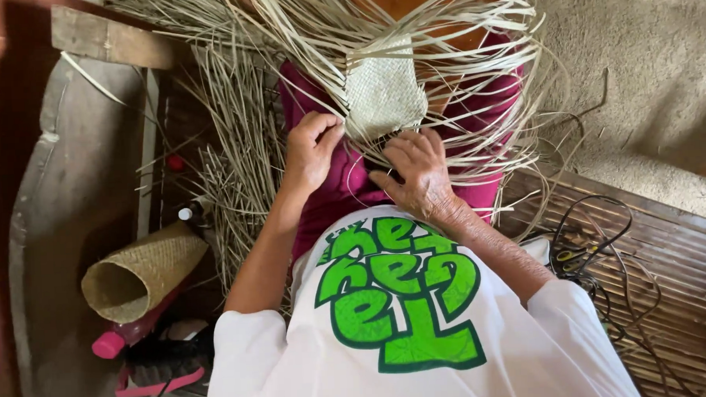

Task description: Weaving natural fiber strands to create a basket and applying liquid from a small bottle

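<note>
Just below the rolled woven mat at my lower left I see one package, a plastic bottle with a pink cap, lying on its side.

Home weaving spot: loose straw strips, bamboo floor

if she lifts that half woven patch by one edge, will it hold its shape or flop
The woven patch would probably stay fairly flat, since its strips are tightly interlaced. The loose strips fanning from it already bow in long curves, so they would likely droop and sway. It looks light for its size: thin dried leaf, which the left hand steadies at one edge while the right hand rests below.
</note>
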